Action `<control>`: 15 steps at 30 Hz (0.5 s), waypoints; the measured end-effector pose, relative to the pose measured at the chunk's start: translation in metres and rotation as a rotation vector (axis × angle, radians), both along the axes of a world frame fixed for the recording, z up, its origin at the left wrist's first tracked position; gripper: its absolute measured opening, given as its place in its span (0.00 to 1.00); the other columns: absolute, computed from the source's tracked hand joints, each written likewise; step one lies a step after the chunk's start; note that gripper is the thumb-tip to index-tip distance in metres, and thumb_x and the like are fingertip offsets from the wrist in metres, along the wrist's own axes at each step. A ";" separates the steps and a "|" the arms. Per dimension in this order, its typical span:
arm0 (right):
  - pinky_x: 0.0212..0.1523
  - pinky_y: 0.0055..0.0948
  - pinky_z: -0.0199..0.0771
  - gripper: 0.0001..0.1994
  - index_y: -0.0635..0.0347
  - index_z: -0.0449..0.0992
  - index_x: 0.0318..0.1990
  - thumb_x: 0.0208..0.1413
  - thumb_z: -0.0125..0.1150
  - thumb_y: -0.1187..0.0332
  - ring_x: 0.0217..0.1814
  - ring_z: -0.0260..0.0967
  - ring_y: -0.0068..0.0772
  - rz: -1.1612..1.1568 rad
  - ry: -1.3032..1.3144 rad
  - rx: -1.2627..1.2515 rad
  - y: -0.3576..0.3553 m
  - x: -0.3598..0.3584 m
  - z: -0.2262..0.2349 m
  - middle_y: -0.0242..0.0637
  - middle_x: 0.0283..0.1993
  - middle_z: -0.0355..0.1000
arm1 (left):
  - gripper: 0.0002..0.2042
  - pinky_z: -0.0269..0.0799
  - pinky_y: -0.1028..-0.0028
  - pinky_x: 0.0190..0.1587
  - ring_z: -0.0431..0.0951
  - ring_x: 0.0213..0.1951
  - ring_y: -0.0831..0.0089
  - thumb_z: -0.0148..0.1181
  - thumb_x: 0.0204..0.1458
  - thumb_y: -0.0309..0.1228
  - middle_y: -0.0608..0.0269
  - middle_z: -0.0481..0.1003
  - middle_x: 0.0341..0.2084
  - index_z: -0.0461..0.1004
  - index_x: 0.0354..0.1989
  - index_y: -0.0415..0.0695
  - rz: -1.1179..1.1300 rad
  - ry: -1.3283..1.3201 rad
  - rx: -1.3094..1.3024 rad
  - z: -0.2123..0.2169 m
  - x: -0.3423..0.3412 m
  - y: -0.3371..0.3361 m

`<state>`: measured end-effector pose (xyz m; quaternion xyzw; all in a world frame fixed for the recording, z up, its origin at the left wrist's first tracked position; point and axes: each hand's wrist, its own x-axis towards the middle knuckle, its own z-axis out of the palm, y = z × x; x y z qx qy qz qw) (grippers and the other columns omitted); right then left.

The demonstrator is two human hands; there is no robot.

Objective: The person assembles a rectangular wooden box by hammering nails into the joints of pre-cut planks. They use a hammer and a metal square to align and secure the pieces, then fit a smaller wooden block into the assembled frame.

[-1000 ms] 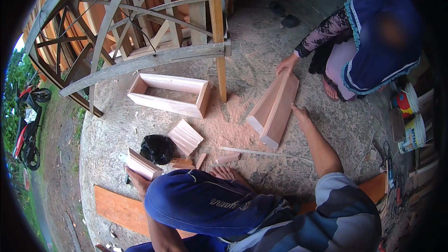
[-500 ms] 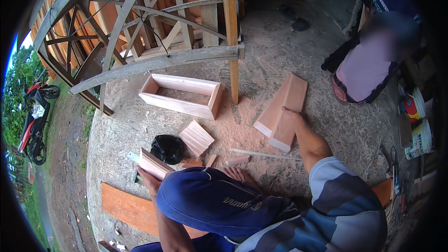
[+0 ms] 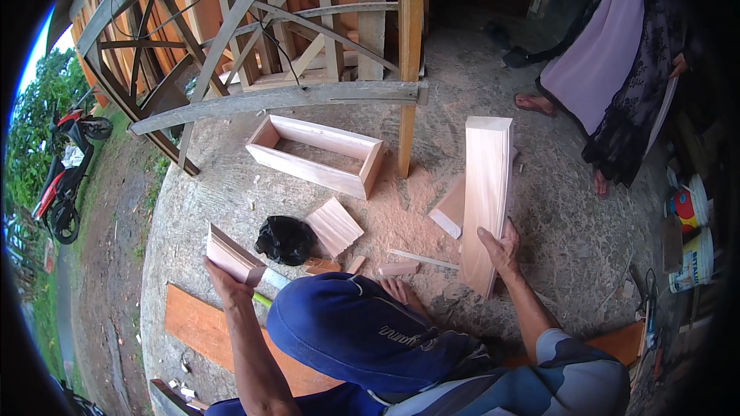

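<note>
My left hand (image 3: 225, 281) grips a short pale wooden piece (image 3: 231, 253), held up above the sawdust-covered concrete. My right hand (image 3: 501, 250) holds the side of a long pale wooden board assembly (image 3: 487, 185) that stands tilted on its near end. A flat board (image 3: 449, 212) lies just to its left. My blue cap (image 3: 362, 331) fills the lower middle. Between my hands lie a square wood offcut (image 3: 333, 225), a black plastic bag (image 3: 285, 239), a thin strip (image 3: 424, 260) and a small block (image 3: 397, 268).
An open rectangular wooden frame box (image 3: 316, 154) lies ahead beside an upright post (image 3: 408, 69) and a curved timber structure (image 3: 231, 38). An orange plank (image 3: 196, 323) lies at lower left. Another person (image 3: 609, 62) stands at upper right. Buckets (image 3: 694, 254) are on the right, and a motorbike (image 3: 65, 169) is far left.
My right hand has raised the long board assembly from lying flat to standing on end. The other person has let go of it, stood up and stepped back to the right.
</note>
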<state>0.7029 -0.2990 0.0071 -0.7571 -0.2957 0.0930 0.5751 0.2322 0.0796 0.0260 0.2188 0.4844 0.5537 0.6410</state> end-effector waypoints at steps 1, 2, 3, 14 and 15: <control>0.48 0.39 0.77 0.19 0.66 0.78 0.50 0.55 0.71 0.64 0.46 0.79 0.41 0.073 -0.069 -0.020 -0.001 -0.014 0.012 0.47 0.46 0.80 | 0.36 0.78 0.44 0.57 0.78 0.57 0.50 0.39 0.67 0.66 0.54 0.74 0.60 0.66 0.69 0.50 0.034 -0.020 0.021 0.014 -0.001 0.005; 0.48 0.39 0.77 0.19 0.66 0.78 0.50 0.55 0.71 0.64 0.45 0.79 0.42 0.118 -0.057 -0.039 0.005 -0.026 0.022 0.47 0.45 0.79 | 0.36 0.79 0.44 0.55 0.79 0.55 0.51 0.37 0.67 0.66 0.53 0.75 0.58 0.66 0.69 0.50 0.031 -0.001 0.037 0.029 -0.003 0.009; 0.47 0.39 0.77 0.18 0.65 0.78 0.49 0.55 0.71 0.64 0.44 0.79 0.43 0.183 -0.072 -0.032 0.013 -0.035 0.033 0.47 0.44 0.79 | 0.35 0.80 0.45 0.53 0.80 0.53 0.52 0.35 0.68 0.65 0.53 0.75 0.56 0.65 0.69 0.50 0.051 0.006 0.044 0.043 -0.005 0.014; 0.50 0.39 0.77 0.20 0.67 0.75 0.53 0.55 0.68 0.67 0.45 0.78 0.41 1.045 -0.375 0.211 0.260 -0.153 0.175 0.47 0.43 0.78 | 0.20 0.79 0.67 0.43 0.81 0.43 0.69 0.70 0.61 0.35 0.55 0.80 0.44 0.72 0.55 0.36 -0.066 0.839 0.381 0.209 -0.153 0.025; 0.52 0.37 0.78 0.21 0.67 0.74 0.55 0.56 0.67 0.67 0.47 0.79 0.39 1.159 -0.306 0.207 0.280 -0.176 0.187 0.46 0.46 0.79 | 0.21 0.79 0.67 0.43 0.82 0.43 0.68 0.71 0.60 0.33 0.54 0.80 0.45 0.71 0.56 0.37 -0.060 0.896 0.397 0.214 -0.168 0.012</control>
